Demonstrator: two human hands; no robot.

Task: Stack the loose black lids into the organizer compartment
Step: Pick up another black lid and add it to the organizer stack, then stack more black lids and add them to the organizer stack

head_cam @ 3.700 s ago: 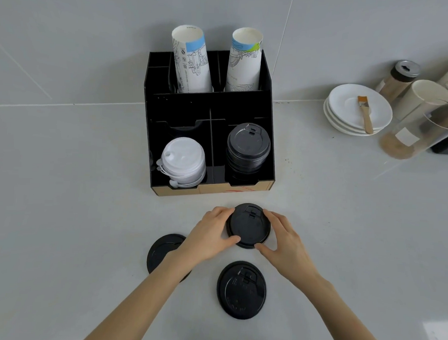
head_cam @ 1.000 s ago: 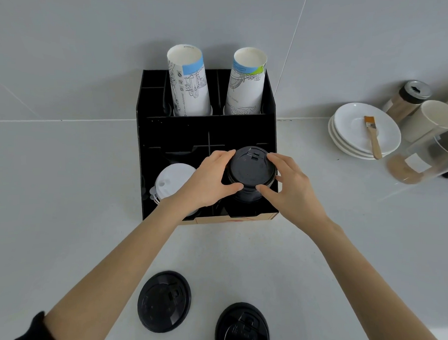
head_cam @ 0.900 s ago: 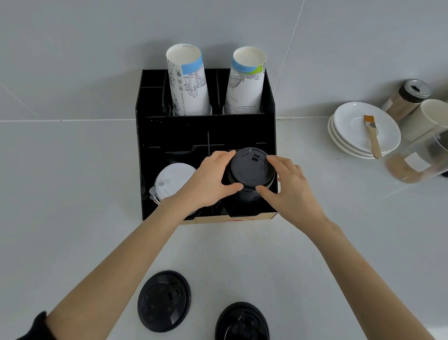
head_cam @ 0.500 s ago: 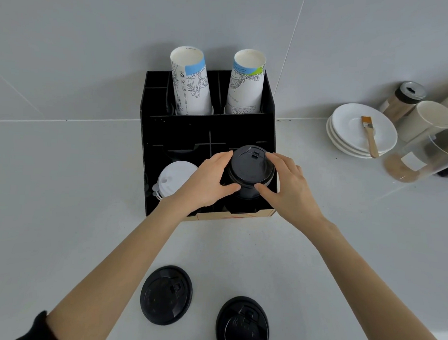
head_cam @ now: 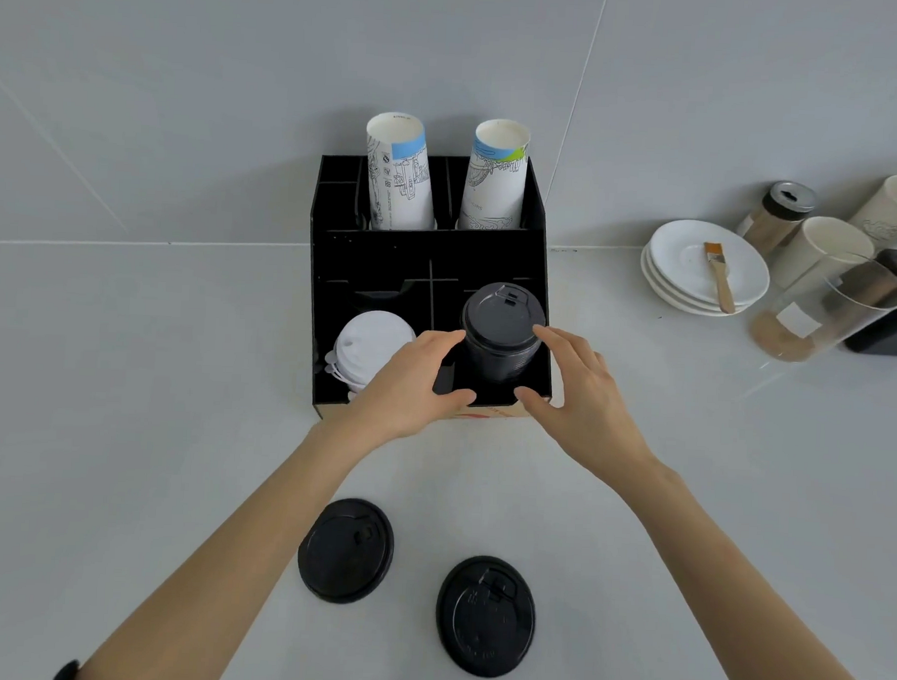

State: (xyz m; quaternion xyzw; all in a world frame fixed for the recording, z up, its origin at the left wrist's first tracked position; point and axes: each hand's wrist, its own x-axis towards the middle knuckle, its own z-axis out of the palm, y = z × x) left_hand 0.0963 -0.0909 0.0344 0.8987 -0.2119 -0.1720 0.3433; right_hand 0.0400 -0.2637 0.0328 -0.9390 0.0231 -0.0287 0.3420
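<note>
A stack of black lids [head_cam: 502, 337] sits in the front right compartment of the organizer [head_cam: 330, 303]. The left hand [head_cam: 408, 384] and right hand [head_cam: 583, 392] flank it, fingers spread and empty. Two loose lids, one [head_cam: 346, 550] and another [head_cam: 486, 615], lie on the table [head_cam: 124, 428], so the task looks partly done.

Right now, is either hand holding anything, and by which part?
Nothing is held. The left hand and right hand are open beside the black lid stack, fingers clear of it.
</note>
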